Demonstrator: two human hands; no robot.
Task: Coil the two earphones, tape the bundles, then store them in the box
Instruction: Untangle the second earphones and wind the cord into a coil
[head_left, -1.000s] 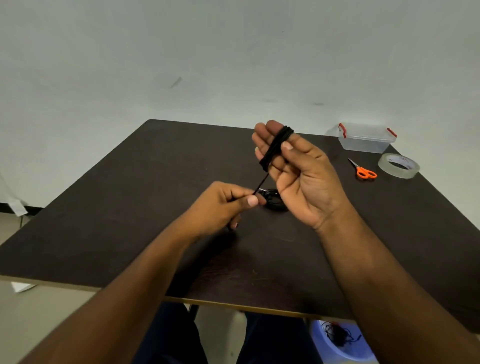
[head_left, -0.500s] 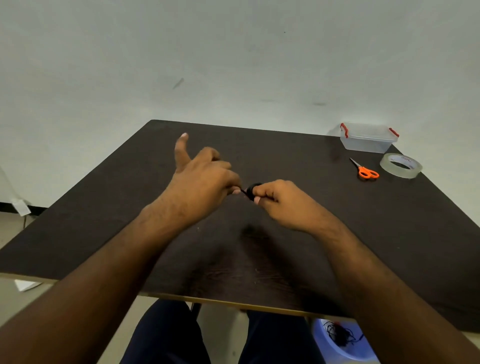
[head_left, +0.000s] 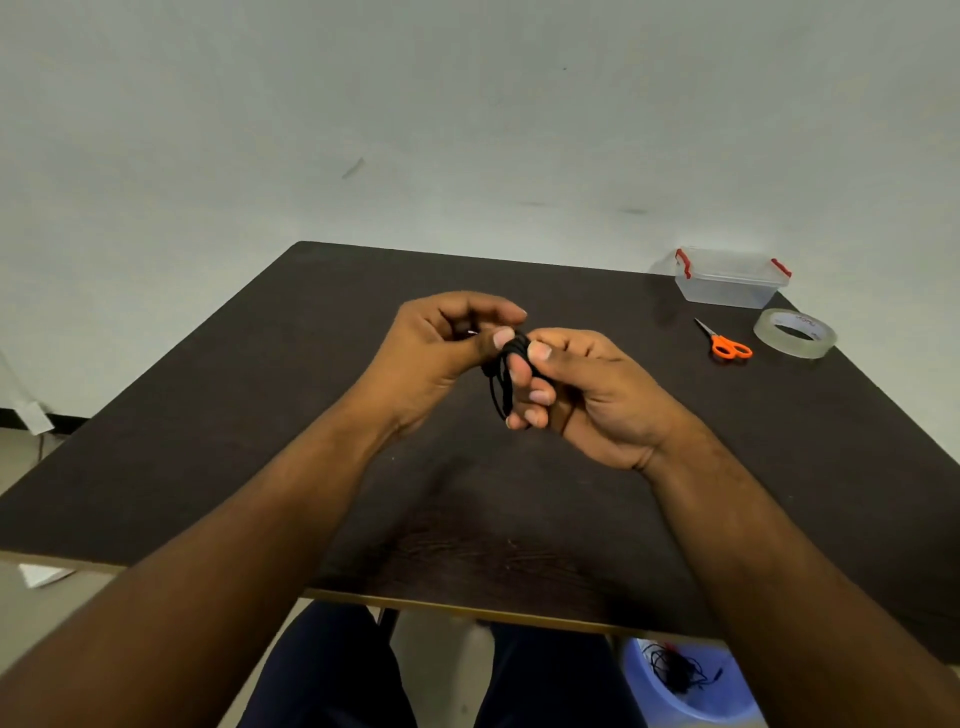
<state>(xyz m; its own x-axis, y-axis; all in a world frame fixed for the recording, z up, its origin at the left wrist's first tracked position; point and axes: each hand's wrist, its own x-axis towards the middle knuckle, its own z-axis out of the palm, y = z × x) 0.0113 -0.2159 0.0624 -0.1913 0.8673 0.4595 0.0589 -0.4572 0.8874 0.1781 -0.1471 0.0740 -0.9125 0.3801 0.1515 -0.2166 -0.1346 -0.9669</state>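
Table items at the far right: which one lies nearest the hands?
The orange-handled scissors; the tape roll and clear box lie farther off.

Dark table (head_left: 260, 441): box (head_left: 730, 280), scissors (head_left: 727, 344), tape roll (head_left: 795, 333).

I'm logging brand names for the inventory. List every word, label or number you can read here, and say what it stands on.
Tape roll: dark print on the inner core, too blurred and small to read.
Clear box, scissors, table, coiled earphone: no text visible.
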